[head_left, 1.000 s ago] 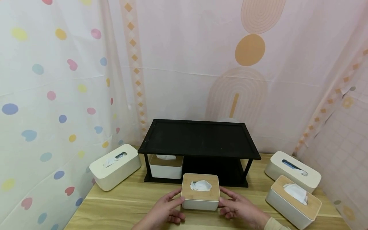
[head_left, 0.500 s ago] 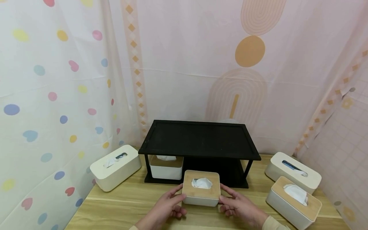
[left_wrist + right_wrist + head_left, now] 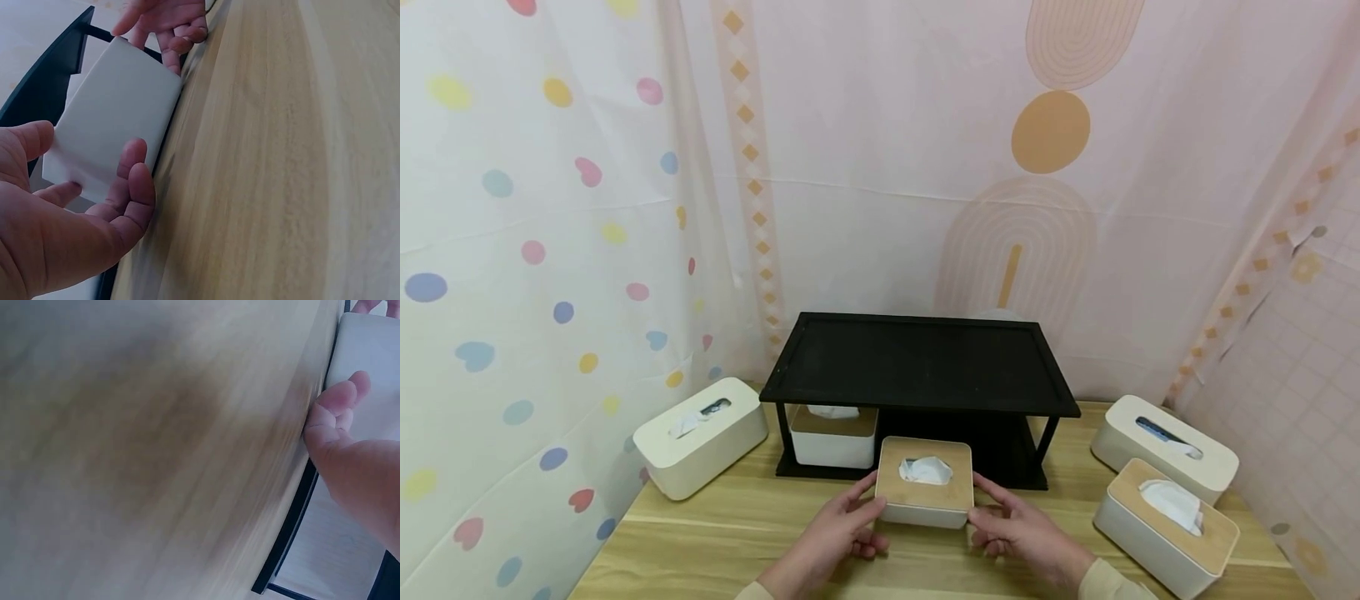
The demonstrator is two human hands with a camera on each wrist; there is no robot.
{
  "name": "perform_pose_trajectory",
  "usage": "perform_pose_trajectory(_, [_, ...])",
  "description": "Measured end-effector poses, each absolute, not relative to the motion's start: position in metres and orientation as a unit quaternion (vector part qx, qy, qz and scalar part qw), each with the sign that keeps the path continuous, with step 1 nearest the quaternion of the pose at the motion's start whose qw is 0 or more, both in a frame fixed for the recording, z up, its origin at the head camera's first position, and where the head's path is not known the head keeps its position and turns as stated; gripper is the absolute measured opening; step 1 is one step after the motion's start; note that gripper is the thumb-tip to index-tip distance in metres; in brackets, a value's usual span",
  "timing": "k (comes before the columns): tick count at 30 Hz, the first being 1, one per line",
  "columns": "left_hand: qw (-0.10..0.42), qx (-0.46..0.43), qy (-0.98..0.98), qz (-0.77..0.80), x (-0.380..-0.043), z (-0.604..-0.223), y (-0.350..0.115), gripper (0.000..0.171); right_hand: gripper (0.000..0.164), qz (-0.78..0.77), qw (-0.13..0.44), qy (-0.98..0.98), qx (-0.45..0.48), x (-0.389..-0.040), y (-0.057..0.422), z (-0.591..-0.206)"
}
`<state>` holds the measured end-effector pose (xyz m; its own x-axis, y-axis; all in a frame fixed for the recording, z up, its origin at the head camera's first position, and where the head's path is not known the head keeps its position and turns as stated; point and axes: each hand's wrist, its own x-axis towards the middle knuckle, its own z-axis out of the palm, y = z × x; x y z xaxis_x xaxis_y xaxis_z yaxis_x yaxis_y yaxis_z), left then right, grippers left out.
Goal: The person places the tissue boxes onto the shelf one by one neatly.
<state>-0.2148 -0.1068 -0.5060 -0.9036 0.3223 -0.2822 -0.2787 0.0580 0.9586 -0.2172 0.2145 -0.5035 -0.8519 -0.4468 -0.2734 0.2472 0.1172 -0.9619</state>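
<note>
A black two-tier shelf [image 3: 917, 362] stood at the back of the table [image 3: 685, 550], its upper board reaching over the space below. Its left front post [image 3: 783, 425] and right front post [image 3: 1046, 439] framed the opening, and a white box with a wooden lid [image 3: 833, 446] took up the left part of the lower tier. A long cream tissue box [image 3: 703, 442] sat slantwise left of the shelf; to the right were another long cream box [image 3: 1142, 454] with a dark slot and, nearer the person, a wood-lidded long box [image 3: 1157, 537] with tissue puffing out. Patterned cloth [image 3: 880, 125] hung behind.

The small tissue box [image 3: 925, 498] was in front of the shelf opening, right of the box on the lower tier, lid up, with white tissue in its slot. Its far part overlapped the shelf in the head view; whether it touched the lower board could not be told.

The left hand [image 3: 835, 532] and the right hand [image 3: 1026, 533] gripped it from opposite sides. Each thumb lay at a near corner and each index finger reached forward along the side, while the other fingers curled lower down. Both forearms angled inward from the near edge, light sleeves at the wrists.
</note>
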Motion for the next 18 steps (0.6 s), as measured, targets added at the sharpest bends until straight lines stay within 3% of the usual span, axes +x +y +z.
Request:
perform_pose_trajectory(6, [0.158,0.037,0.744,0.649,-0.212,-0.507,-0.105,0.084,0.083,-0.607,0.208,0.763,-0.083,-0.214,0.212,-0.499])
perform_pose_trajectory(14, [-0.015,0.172,0.876,0.450,-0.194,-0.506,-0.112,0.064,0.064,-0.447,0.025,0.882,-0.147,-0.202,0.203,-0.488])
perform_pose_trajectory(18, [-0.059,0.215,0.915,0.336,-0.186,-0.502,-0.113,0.057,0.052,-0.372,-0.066,0.912,-0.158,-0.195,0.198,-0.486])
